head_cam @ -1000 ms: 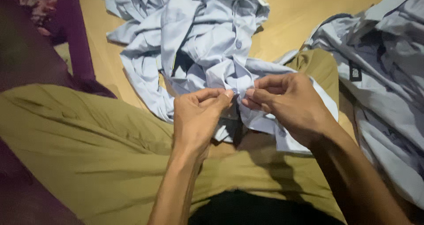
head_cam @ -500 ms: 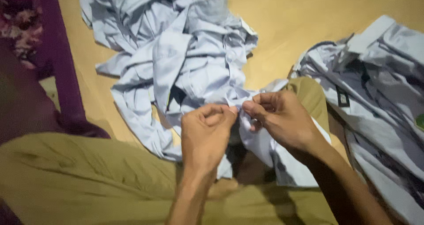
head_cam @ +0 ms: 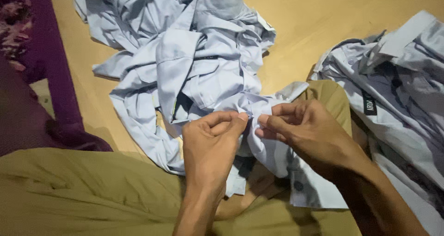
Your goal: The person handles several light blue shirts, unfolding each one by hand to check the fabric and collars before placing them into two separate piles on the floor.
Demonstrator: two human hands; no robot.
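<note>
Pale blue crumpled shirt (head_cam: 203, 74) bunched soft on wooden floor (head_cam: 323, 27), left hand (head_cam: 210, 145) and right hand (head_cam: 300, 129) both pinching its wrinkly fabric, olive trousers (head_cam: 83, 194) below

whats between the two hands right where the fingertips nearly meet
In the head view, a bunched fold of the light blue shirt sits between the left hand and right hand, pinched by both.

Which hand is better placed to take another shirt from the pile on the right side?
Probably the right hand. It lies nearer the right shirt pile; the left hand would have to cross over it. Both now pinch a fold of the light blue shirt, so one must let go first.
</note>
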